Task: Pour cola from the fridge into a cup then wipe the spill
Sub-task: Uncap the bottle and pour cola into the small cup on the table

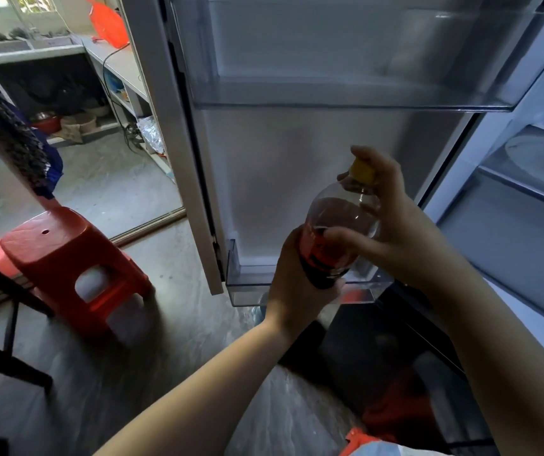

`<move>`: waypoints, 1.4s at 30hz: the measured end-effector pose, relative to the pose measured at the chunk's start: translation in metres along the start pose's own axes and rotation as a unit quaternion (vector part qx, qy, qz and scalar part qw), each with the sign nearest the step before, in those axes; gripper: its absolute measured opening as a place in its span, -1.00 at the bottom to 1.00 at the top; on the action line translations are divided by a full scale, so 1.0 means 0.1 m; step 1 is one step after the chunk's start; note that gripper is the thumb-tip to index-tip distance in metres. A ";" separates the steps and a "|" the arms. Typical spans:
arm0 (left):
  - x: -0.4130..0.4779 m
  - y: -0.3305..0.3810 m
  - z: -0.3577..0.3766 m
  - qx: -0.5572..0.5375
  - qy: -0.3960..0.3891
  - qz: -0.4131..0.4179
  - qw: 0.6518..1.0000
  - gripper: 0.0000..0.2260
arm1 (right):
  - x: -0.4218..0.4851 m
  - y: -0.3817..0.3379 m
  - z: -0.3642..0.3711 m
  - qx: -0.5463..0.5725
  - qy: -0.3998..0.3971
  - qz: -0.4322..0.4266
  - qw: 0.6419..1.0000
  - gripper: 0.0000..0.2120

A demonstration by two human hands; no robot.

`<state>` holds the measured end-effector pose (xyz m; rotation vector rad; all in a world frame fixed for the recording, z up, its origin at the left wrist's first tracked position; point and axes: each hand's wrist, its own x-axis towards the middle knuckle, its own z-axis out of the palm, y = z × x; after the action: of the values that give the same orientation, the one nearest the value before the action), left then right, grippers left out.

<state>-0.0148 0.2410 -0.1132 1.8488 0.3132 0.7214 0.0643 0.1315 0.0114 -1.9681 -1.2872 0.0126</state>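
Before the open fridge door (297, 159), the left hand (297, 284) wraps the cola bottle (336, 238) low on its label while the right hand (392, 212) closes its fingers around the yellow cap (362, 171).

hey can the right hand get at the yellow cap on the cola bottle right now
Probably yes. The right hand is already at the yellow cap, fingers curled around it, while the left hand grips the cola bottle lower down. Nothing sits between hand and cap.
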 end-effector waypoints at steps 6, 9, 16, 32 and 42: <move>0.03 0.03 -0.10 0.071 -0.003 -0.023 0.997 -0.25 | -0.02 0.10 0.00 -0.008 0.052 -0.017 0.998 -0.55; -0.01 0.00 -0.30 0.105 0.011 -0.017 0.994 -0.21 | 0.02 0.02 0.08 -0.009 0.064 -0.020 0.998 -0.55; -0.37 -0.09 -0.99 0.139 0.093 -0.013 0.986 -0.17 | 0.36 -0.42 0.48 -0.054 0.065 -0.116 0.990 -0.50; -1.70 -0.16 -2.86 0.196 0.335 -0.150 0.909 -0.12 | 0.82 -2.19 2.26 0.107 -0.099 -0.314 0.938 -0.52; -2.70 -0.02 -4.05 0.173 0.439 -0.195 0.860 -0.15 | 0.65 -3.63 3.34 0.168 -0.172 -0.379 0.894 -0.56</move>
<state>-0.4730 0.4039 -0.1059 1.5754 1.4454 1.2400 -0.3185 0.4494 0.0189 -1.1028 -2.0586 0.1945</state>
